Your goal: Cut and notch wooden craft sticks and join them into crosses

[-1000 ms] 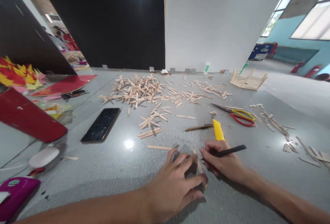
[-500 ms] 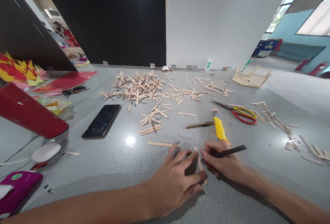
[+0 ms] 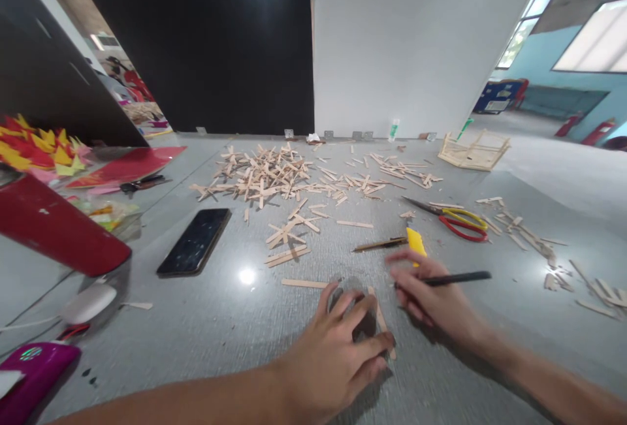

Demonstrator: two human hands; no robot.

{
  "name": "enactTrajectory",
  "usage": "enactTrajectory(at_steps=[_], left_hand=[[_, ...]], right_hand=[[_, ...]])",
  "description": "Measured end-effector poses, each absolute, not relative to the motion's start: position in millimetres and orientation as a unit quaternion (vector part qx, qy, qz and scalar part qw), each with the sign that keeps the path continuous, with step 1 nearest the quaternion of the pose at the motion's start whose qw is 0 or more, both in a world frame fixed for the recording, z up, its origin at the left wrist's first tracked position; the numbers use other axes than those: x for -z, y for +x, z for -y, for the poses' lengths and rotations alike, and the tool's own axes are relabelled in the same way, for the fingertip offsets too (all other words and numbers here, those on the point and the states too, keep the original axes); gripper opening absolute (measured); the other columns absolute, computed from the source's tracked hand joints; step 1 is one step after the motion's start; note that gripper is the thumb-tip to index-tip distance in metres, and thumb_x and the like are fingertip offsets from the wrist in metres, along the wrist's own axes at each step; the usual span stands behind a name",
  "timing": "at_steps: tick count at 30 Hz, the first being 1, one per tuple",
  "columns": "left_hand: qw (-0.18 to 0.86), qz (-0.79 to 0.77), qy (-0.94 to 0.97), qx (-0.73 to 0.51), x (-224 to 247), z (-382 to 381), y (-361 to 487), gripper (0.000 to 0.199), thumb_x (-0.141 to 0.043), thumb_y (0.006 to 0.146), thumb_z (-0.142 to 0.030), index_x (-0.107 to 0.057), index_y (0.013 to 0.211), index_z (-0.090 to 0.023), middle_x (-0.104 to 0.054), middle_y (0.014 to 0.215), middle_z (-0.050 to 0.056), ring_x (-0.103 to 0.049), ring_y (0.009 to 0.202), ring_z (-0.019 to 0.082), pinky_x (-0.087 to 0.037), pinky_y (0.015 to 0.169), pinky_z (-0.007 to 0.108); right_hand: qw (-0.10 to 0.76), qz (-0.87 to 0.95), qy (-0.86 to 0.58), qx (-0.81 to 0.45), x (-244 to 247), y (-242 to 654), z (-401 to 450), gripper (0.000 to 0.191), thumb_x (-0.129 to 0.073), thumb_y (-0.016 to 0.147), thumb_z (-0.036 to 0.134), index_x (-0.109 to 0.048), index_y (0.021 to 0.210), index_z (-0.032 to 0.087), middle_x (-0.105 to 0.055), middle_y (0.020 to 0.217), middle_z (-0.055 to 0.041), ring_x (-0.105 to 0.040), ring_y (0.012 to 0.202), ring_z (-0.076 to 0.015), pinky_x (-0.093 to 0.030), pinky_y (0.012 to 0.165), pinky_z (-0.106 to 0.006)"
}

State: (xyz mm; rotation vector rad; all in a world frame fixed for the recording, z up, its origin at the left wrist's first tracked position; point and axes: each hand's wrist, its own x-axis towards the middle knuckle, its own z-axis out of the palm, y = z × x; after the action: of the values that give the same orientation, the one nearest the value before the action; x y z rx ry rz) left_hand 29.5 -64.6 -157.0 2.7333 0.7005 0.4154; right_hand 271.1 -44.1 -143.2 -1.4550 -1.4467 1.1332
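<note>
My left hand (image 3: 337, 340) lies over the grey table with its fingers spread and bent. Its fingertips rest against a wooden craft stick (image 3: 382, 320), holding it down against the tabletop. Another craft stick (image 3: 304, 283) lies flat by the hand's outer fingertips. My right hand (image 3: 435, 298), slightly blurred, is closed around a black pen (image 3: 460, 278) and hovers to the right of the held stick, apart from it. Just beyond this hand is a yellow-handled tool (image 3: 416, 242), partly covered by the fingers. A thin brown tool (image 3: 379, 244) lies to its left.
A pile of craft sticks (image 3: 269, 173) spreads across the back. Yellow-and-red-handled scissors (image 3: 463, 222) and stick scraps (image 3: 526, 236) are at right, with a small stick frame (image 3: 475, 151) behind. At left are a phone (image 3: 196, 242), a red cylinder (image 3: 63, 222) and a purple device (image 3: 39, 369).
My right hand has moved away from the stick, to the right and slightly up, with the pen still in it. The left hand stays on the stick.
</note>
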Motion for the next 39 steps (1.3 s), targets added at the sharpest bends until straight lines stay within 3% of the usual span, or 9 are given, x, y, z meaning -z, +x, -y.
enactTrajectory(at_steps=[2,4,12,15,19,25,28,34,39], left_hand=[[0.148,-0.252,0.946,-0.141,156,65,30,0.036,-0.037,0.114,-0.038,-0.064,0.138,-0.031,-0.054,0.154,0.013,-0.048,0.144,0.035,-0.033,0.118,0.072],[0.147,-0.263,0.943,-0.138,156,65,30,0.037,-0.037,0.114,-0.038,-0.063,0.139,-0.028,-0.054,0.155,0.015,-0.048,0.145,0.034,-0.033,0.119,0.071],[0.078,-0.304,0.934,-0.170,163,70,31,0.037,-0.041,0.113,-0.035,-0.058,0.144,-0.023,-0.059,0.152,0.013,-0.054,0.140,0.033,-0.028,0.121,0.072],[-0.011,-0.339,0.920,-0.195,164,73,34,0.032,-0.044,0.112,-0.026,-0.065,0.135,-0.017,-0.072,0.129,0.011,-0.065,0.118,0.029,-0.023,0.125,0.067],[-0.068,-0.342,0.924,-0.160,161,70,35,0.029,-0.046,0.109,-0.017,-0.073,0.099,-0.016,-0.072,0.096,0.007,-0.067,0.101,0.027,-0.031,0.121,0.063],[-0.038,-0.337,0.934,-0.112,153,59,31,0.011,-0.062,0.095,-0.015,-0.069,0.102,-0.013,-0.070,0.102,0.013,-0.065,0.104,0.032,-0.045,0.105,0.056],[-0.031,-0.310,0.945,-0.097,151,56,27,0.019,-0.070,0.083,-0.015,-0.068,0.102,-0.012,-0.070,0.101,0.013,-0.066,0.100,0.033,-0.046,0.103,0.056],[-0.019,-0.318,0.943,-0.092,153,62,17,0.013,-0.059,0.093,-0.007,-0.068,0.089,-0.015,-0.070,0.090,0.007,-0.068,0.089,0.026,-0.043,0.111,0.056],[0.035,-0.330,0.932,-0.143,152,74,12,0.027,-0.051,0.106,-0.019,-0.064,0.130,-0.019,-0.071,0.115,0.009,-0.067,0.115,0.028,-0.034,0.122,0.060]], right_hand=[[0.466,0.541,-0.593,-0.372,136,279,38,0.040,-0.061,0.098,0.059,-0.056,0.114,0.023,-0.059,0.060,0.0079,-0.046,0.038,-0.0088,-0.033,0.033,-0.017],[0.514,0.533,-0.597,-0.308,134,284,35,0.040,-0.058,0.100,0.057,-0.049,0.123,0.026,-0.059,0.063,0.0086,-0.048,0.041,-0.0093,-0.035,0.037,-0.018],[0.422,0.676,-0.553,-0.244,147,274,55,0.016,-0.070,0.094,0.040,-0.071,0.095,0.024,-0.064,0.061,0.0039,-0.055,0.051,-0.0127,-0.042,0.050,-0.025],[0.409,0.698,-0.544,-0.224,146,275,55,0.017,-0.066,0.096,0.038,-0.073,0.090,0.024,-0.064,0.062,0.0026,-0.056,0.053,-0.0139,-0.042,0.052,-0.026],[0.390,0.716,-0.542,-0.205,148,281,54,0.022,-0.061,0.100,0.040,-0.071,0.088,0.025,-0.061,0.060,0.0028,-0.054,0.049,-0.0143,-0.040,0.048,-0.027],[0.352,0.739,-0.550,-0.164,155,286,52,0.026,-0.058,0.101,0.045,-0.072,0.090,0.026,-0.062,0.057,0.0019,-0.054,0.047,-0.0160,-0.041,0.048,-0.029],[0.348,0.745,-0.545,-0.162,153,285,52,0.024,-0.058,0.101,0.043,-0.072,0.091,0.026,-0.065,0.060,0.0017,-0.057,0.048,-0.0160,-0.043,0.049,-0.028],[0.346,0.759,-0.529,-0.156,152,284,53,0.024,-0.057,0.102,0.041,-0.071,0.092,0.026,-0.068,0.065,0.0006,-0.059,0.052,-0.0162,-0.046,0.052,-0.028],[0.330,0.757,-0.536,-0.172,148,286,56,0.028,-0.059,0.102,0.043,-0.069,0.082,0.025,-0.067,0.064,0.0001,-0.059,0.055,-0.0160,-0.046,0.053,-0.028]])
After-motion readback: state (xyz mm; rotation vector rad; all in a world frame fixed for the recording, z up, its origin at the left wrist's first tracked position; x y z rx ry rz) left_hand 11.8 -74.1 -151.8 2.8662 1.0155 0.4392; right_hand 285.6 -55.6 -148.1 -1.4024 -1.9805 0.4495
